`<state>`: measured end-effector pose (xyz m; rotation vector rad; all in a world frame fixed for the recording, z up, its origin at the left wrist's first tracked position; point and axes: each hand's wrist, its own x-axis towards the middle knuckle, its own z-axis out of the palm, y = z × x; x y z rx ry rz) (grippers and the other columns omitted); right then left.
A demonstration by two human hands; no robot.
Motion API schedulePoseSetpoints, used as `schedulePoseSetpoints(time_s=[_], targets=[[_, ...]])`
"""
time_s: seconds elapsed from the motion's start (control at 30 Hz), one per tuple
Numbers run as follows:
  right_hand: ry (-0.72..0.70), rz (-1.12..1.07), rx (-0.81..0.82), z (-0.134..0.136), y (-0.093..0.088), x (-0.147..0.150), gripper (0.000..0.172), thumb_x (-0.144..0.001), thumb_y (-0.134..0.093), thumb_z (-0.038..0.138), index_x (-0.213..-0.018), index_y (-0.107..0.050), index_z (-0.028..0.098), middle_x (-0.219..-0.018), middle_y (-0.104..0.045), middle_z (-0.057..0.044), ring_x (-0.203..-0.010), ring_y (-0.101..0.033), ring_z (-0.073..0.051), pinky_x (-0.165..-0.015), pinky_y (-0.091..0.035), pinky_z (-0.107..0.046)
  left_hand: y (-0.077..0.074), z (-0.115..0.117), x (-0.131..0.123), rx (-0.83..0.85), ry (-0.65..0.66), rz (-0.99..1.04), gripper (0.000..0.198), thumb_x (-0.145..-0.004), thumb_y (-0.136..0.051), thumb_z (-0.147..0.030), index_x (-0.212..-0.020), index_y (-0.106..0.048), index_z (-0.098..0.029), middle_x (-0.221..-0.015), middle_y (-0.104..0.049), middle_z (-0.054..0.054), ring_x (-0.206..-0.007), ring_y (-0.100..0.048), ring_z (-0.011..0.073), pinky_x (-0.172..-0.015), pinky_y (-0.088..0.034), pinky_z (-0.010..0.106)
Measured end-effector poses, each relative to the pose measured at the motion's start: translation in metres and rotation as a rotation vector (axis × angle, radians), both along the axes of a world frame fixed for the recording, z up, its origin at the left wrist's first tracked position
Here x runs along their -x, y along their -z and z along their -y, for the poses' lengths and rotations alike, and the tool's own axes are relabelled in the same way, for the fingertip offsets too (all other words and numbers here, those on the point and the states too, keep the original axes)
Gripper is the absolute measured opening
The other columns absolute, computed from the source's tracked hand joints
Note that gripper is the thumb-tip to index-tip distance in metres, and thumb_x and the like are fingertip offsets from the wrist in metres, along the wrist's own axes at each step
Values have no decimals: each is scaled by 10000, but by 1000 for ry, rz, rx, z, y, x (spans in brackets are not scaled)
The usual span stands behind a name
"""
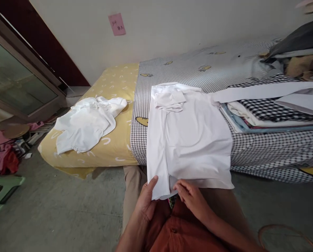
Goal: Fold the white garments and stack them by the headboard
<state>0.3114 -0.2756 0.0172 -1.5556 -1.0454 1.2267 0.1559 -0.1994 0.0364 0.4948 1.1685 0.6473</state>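
A white long-sleeved shirt (195, 136) lies on the bed, its lower end hanging over the edge onto my lap. Its left side is folded inward in a long strip, with a cuff-like bundle near the top. The other sleeve (253, 92) stretches right across a stack of folded clothes. My left hand (147, 196) grips the folded strip's lower corner, thumb on top and fingers underneath. Close by, my right hand (189, 194) has its fingers curled and pinched at the hem.
Another white garment (86, 124) lies crumpled on the yellow sheet (119, 78) at left. Folded clothes (266, 109) are stacked at right, with a dark heap (300, 42) behind. A green stool (7, 190) stands on the floor at left, near scattered red and pink items (5, 152).
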Motion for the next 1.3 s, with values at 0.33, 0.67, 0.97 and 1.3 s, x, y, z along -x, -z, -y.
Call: schedulePoseSetpoints(time_s=[0.33, 0.67, 0.97, 1.3], targets=[[-168, -131, -121, -20, -16, 5, 424, -959, -475, 610, -803, -552, 224, -738, -464, 26, -675, -453, -139, -612, -421, -257, -9, 8, 5, -30, -60, 141, 517, -687, -789, -544, -1029, -733, -160, -1043, -770, 116, -1036, -696, 311, -889, -566, 378], [-205, 160, -316, -25, -23, 4, 496, -1019, -360, 547, -803, -663, 220, -961, -560, -60, -884, -571, -189, -797, -509, -306, -2, 16, 3, -110, -54, 212, 574, -748, -736, -576, -1146, -704, -164, -1137, -753, 119, -1135, -660, 322, -977, -552, 407], [-281, 34, -348, -29, -14, 5, 613, -1014, -257, 622, -1279, -672, 257, -1376, -619, -91, -1351, -490, -256, -1175, -365, -480, -3, 27, 1, -206, -46, 306, 746, -634, -702, -788, -1078, -739, -190, -1170, -738, 126, -1280, -567, 348, -1087, -481, 417], [-415, 1, -372, -21, -19, 6, 681, -998, -195, 667, -1316, -665, 290, -1381, -640, -68, -1387, -463, -256, -1196, -313, -507, 32, 44, 3, -251, -49, -114, 696, -562, -876, -555, -1109, -675, -174, -1077, -736, 110, -1151, -620, 309, -1054, -461, 391]])
